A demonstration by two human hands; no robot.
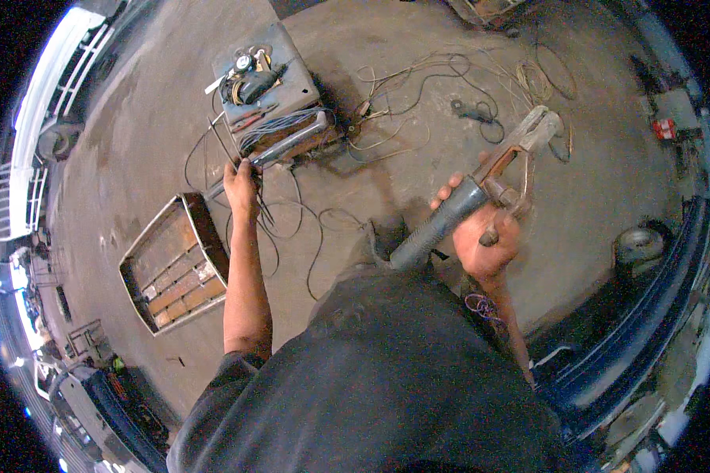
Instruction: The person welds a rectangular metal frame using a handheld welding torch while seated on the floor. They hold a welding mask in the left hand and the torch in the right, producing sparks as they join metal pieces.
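My right hand [485, 240] is wrapped around a welding electrode holder [442, 221], which has a ribbed dark grey handle and worn copper-coloured jaws. The jaws point up and to the right, away from my body; the handle's lower end is near my dark shirt. My left hand [242, 189] reaches forward, its fingers closed around a grey metal bar [292, 142] beside a box-shaped machine [292, 75]. Thin metal rods [222, 138] stand close to its fingertips, and my fingers partly hide where they meet. On the machine's top lie a dark tool with a coiled cord [252, 85] and small items.
Cables [418, 75] loop over the floor beyond and between my hands. A metal frame with wooden slats [177, 276] lies at the left. A long dark blue panel [631, 331] and a round metal object [639, 244] are at the right. A small dark tool [473, 112] rests on the floor.
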